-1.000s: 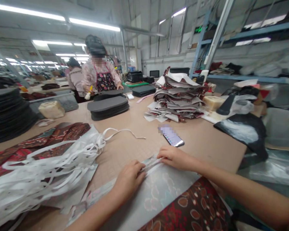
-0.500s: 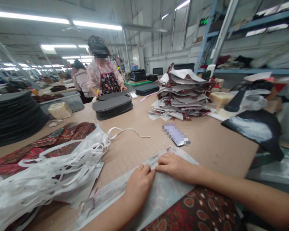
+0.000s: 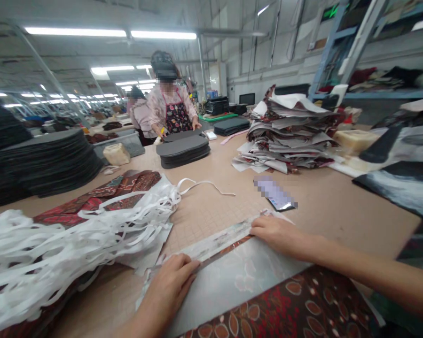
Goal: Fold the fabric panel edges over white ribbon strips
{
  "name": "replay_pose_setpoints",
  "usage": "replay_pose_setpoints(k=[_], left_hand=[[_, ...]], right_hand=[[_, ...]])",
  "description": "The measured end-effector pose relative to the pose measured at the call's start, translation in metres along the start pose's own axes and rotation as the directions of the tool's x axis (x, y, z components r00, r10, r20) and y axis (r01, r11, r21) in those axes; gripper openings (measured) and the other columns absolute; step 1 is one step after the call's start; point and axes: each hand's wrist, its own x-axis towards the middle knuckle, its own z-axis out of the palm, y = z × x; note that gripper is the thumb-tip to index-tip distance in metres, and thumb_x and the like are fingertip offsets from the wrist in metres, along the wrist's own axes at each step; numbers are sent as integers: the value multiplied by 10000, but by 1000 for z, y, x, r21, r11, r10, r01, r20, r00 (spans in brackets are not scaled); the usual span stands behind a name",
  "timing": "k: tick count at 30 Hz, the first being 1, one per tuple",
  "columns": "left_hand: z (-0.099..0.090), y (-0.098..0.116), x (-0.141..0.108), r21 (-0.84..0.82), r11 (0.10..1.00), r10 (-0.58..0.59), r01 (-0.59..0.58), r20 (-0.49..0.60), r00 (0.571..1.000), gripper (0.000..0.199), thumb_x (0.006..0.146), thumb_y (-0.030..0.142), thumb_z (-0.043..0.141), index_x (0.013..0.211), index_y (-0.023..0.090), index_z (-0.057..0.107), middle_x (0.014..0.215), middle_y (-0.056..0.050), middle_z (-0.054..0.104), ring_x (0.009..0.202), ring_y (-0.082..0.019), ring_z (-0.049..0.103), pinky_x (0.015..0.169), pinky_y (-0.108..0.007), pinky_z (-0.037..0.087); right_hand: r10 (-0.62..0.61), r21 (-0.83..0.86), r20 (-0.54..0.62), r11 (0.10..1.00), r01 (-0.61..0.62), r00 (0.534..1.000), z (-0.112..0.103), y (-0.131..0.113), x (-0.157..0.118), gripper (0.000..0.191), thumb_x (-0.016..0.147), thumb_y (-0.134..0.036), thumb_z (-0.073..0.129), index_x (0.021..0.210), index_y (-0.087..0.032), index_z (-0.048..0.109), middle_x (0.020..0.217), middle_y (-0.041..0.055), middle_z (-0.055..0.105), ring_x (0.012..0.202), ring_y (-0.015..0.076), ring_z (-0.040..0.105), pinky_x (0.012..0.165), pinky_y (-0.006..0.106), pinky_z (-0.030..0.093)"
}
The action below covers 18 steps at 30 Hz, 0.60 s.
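Our left hand [image 3: 171,281] has slid away from our right hand [image 3: 277,233] along the folded fabric edge [image 3: 220,244]; fingers of both lie flat, pressing it to the worktop [image 3: 211,206], so the crease lengthens between them.

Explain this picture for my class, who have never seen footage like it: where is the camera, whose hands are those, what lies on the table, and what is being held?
The camera sits on a person's head and looks forward and down, so the two bare arms at the bottom are the wearer's own. The left hand and the right hand both press flat on a folded strip along the edge of a patterned fabric sheet lying on the table. Neither hand grips anything. To the left lies a heap of white strips. A phone lies ahead, and behind it stand a stack of cut pieces and a pile of dark pads. Another person works at the far end.
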Motion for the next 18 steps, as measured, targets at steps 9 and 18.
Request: replay_pose_setpoints(k=[9,18], left_hand=[[13,4,-11,269,955,123,-123,19,992,245,868,115,474,1103,159,527,953,-58,577,842,-200,499,733,-331,445],[-16,-17,-41,159,985,-67,63,23,997,126,871,161,488,933,211,585,886,-22,581,825,-189,513,705,-303,386]], right_hand=[[-426,-225,153,864,451,892,55,-79,53,160,887,-164,465,956,-95,592,841,94,597,788,204,501,679,332,414],[-172,-393,117,896,205,978,15,-16,5,239,816,7,437,805,-146,621,779,63,598,702,172,534,620,279,405]])
